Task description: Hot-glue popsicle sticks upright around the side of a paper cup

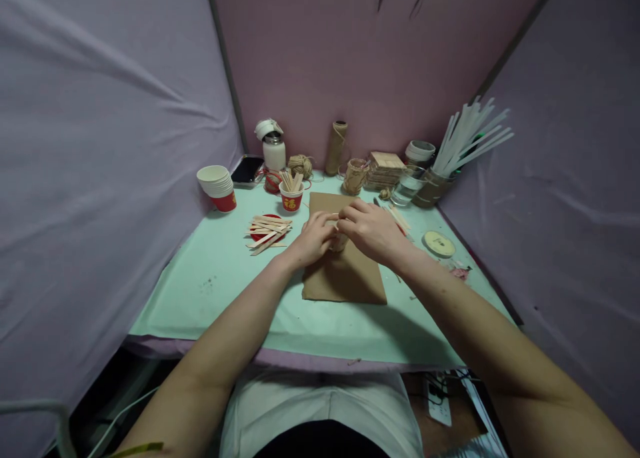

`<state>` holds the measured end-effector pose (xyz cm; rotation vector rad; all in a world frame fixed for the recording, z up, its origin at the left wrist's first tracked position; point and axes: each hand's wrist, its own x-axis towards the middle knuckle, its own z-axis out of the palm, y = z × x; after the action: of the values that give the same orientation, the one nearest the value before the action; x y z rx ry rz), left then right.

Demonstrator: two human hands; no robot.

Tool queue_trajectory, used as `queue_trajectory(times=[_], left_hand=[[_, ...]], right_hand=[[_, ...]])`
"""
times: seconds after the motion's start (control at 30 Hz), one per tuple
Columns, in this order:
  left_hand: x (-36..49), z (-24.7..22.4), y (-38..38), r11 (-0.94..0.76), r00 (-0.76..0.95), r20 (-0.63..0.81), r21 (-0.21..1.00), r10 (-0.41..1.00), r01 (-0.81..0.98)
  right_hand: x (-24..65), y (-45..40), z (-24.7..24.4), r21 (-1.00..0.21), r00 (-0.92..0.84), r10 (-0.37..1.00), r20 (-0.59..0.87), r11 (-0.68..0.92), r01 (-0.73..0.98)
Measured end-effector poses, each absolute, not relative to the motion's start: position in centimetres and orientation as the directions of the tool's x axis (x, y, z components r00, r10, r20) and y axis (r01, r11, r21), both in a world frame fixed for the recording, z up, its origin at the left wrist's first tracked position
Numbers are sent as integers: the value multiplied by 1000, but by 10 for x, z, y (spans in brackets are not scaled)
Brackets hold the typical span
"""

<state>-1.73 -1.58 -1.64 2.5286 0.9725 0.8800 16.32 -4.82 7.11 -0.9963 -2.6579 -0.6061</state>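
Observation:
A small, pale brownish cup (339, 244) stands over a brown cardboard sheet (345, 281), mostly covered by my fingers. My left hand (317, 237) is closed around its left side. From the right, my right hand (373, 230) closes with bent fingers on the rim; whether a smaller piece is pinched there is hidden. Left of the cardboard, wooden craft sticks (269, 230) lie loosely over a red round piece. Behind them, more sticks (291, 180) stand in a red and white paper cup (291, 201).
Stacked paper cups (217, 186) lean at the left. Along the back are a white jar (274, 153), twine ball (300, 166), twine spool (337, 149), wrapped cup (355, 177) and water glass (407, 186). White glue sticks (470, 138) rise at right, behind a yellowish round disc (439, 243).

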Motion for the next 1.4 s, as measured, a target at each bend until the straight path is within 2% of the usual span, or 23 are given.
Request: queue_trajectory(times=[0.1,0.2,0.27,0.33,0.43,0.5,0.63,0.9,1.4], left_hand=[[-19,-14,-16,-741,584,457,439,671,509],[-23,-13,-14,-750,579,477,426,661,505],[-25,-13,-12,-748,570,485,429,663,506],[-26,-14,-11,-746,565,486,433,666,506],[-25,-14,-10,-746,569,483,453,666,488],[-24,-14,-10,-745,576,475,485,665,459],[-23,-13,-10,-734,585,461,544,667,408],[-22,-13,-9,-713,573,446,565,687,415],[-19,-12,-11,-707,571,431,535,699,462]], right_hand=[[174,-52,60,86,-574,605,552,644,761],[183,-57,32,-244,-264,686,678,549,800],[185,-59,7,-402,-164,778,607,479,780],[181,-58,-16,-460,-170,862,477,409,788],[170,-54,-36,-444,-214,916,339,356,822],[164,-53,-39,-427,-207,927,312,331,841],[159,-54,-38,-403,-137,933,331,271,874],[150,-59,-40,-271,-83,930,359,188,944],[152,-58,-39,-299,-75,931,357,191,935]])
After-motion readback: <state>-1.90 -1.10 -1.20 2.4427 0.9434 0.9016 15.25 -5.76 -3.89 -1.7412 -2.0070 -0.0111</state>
